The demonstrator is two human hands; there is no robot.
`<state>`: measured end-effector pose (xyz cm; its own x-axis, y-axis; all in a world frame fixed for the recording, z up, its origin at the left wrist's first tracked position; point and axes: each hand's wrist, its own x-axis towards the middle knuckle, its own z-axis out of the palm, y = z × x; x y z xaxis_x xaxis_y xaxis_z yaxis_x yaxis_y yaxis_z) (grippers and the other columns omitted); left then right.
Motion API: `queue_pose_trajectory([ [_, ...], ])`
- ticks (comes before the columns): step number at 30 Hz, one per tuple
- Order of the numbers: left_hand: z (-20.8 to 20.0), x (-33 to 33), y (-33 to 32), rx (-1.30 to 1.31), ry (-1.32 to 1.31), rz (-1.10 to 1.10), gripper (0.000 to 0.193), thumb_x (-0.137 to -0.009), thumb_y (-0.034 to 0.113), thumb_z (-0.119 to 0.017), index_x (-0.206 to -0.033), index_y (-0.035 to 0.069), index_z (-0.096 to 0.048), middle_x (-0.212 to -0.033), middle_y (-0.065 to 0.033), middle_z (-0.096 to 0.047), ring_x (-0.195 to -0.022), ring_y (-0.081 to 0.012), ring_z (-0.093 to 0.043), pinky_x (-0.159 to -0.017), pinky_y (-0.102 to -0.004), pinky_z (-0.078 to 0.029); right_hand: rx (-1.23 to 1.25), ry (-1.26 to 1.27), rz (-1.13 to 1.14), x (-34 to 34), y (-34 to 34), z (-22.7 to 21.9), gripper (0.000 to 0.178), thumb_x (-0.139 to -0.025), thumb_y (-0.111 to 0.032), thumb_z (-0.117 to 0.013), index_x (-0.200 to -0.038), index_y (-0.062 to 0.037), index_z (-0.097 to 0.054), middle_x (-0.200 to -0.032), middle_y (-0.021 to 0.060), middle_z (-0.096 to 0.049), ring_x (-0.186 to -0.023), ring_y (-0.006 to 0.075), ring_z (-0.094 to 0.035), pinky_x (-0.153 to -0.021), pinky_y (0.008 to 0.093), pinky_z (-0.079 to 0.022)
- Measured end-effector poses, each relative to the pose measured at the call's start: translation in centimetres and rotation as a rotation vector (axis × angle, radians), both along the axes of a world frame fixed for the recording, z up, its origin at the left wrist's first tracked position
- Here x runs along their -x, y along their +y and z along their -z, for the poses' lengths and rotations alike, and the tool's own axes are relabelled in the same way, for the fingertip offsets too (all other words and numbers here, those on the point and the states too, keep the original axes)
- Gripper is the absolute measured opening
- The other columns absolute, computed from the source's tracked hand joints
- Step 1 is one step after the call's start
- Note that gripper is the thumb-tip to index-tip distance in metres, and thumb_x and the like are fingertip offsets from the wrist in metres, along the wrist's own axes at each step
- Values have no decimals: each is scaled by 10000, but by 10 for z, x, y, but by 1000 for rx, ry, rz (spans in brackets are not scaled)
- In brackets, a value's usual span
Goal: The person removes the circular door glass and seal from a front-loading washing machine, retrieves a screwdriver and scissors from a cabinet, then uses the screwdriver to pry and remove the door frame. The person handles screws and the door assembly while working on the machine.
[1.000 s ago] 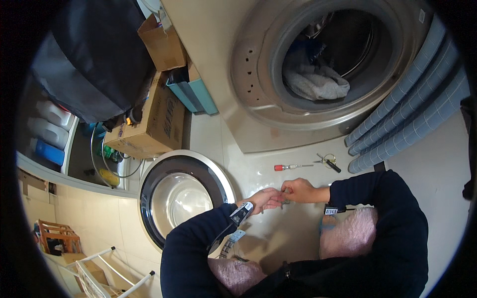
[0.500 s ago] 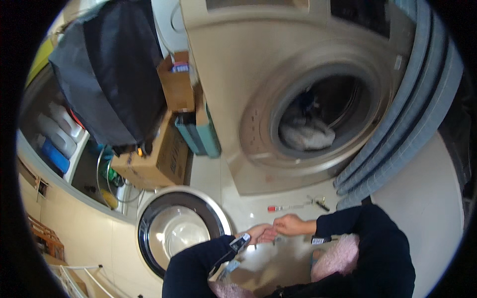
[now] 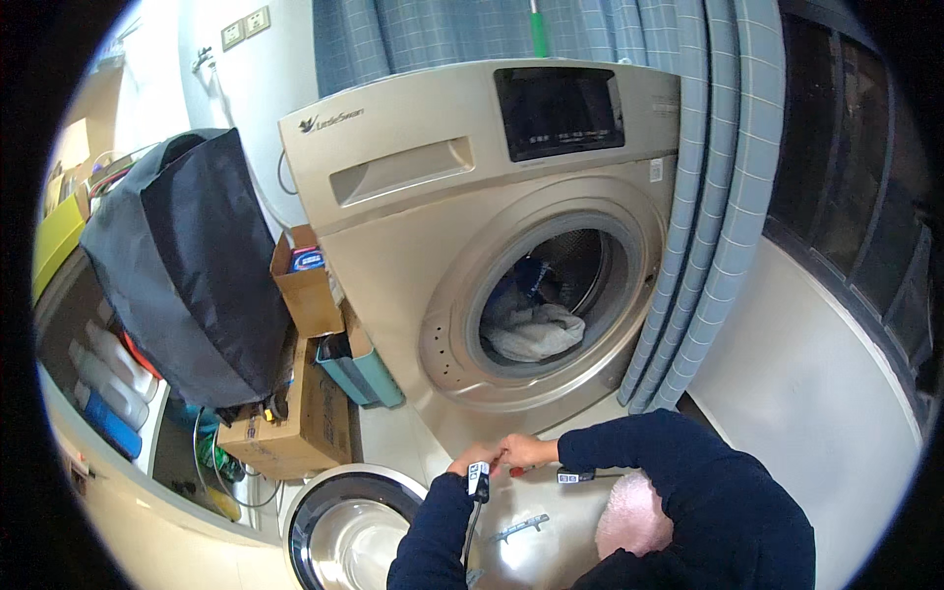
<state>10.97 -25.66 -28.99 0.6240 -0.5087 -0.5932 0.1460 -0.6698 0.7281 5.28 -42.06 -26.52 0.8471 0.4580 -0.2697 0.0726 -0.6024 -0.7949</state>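
My left hand (image 3: 474,460) and my right hand (image 3: 528,451) meet in front of the washing machine (image 3: 393,256). Their fingers are closed and touch each other; anything between them is too small or hidden to make out. Just under the right hand, a red handle (image 3: 516,472) shows on the floor. Nearer to me lies a grey metal strip (image 3: 524,528). The round washing machine door (image 3: 300,526), a glass bowl in a dark and silver ring, rests detached on the floor to the left. White and blue laundry (image 3: 536,332) sits inside the doorless drum opening.
Left of the machine stand a cardboard box (image 3: 329,418), a teal box (image 3: 369,379), a small open carton (image 3: 310,300) and a big dark fabric bag (image 3: 192,275). Bottles (image 3: 108,418) fill a low shelf. A blue checked curtain (image 3: 723,226) hangs on the right.
My view has tilted up, bringing the machine's top and control panel into sight. Both hands remain together, with the left hand's fingers now closed in at the right hand.
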Motion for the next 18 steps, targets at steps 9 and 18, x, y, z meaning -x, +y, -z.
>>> queue_pose_trajectory([
  [9,53,9,89,-65,83,55,506,-805,454,-643,-1002,-10,-605,-848,-130,-652,-687,-196,-630,-592,-293,-508,550,-103,-147,63,-98,73,261,-796,-260,-493,-854,-66,-656,-862,195,-642,-832,380,-613,-737,487,-477],
  [18,60,-15,92,-374,-521,193,359,-805,334,-574,-949,13,-647,-770,-174,-661,-734,-280,-657,-695,-379,-511,609,51,-134,102,-132,134,343,-843,-331,-416,-924,-89,-645,-905,177,-649,-844,383,-611,-747,485,-477],
])
